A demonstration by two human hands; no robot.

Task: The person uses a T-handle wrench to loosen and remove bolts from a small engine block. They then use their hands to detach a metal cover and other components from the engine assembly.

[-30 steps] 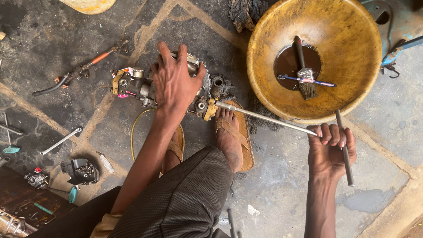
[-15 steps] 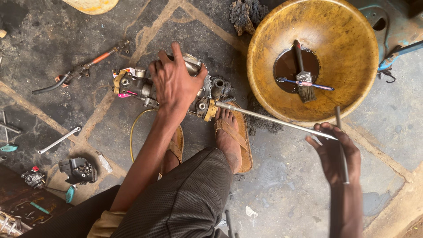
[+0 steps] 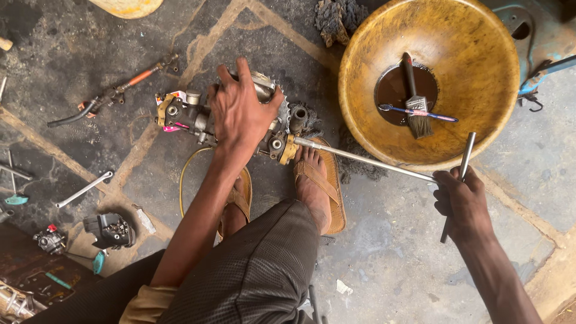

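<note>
A small pink-and-white label (image 3: 173, 96) sits at the engine part's (image 3: 192, 114) left end (partly crumpled) — no packages, signs or screens.

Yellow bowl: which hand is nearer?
Right. The right hand grips the T-handle wrench just below the yellow bowl at its lower rim. The left hand rests on the engine part, well off to the bowl's left.

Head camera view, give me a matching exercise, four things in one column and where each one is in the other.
Things:
1. paintbrush
2. left hand
3. right hand
4. open-ended spanner

Places:
A. on the engine part
B. on the floor, left side
C. inside the yellow bowl
D. gripping the T-handle wrench

Pairs: 1-C, 2-A, 3-D, 4-B
</note>
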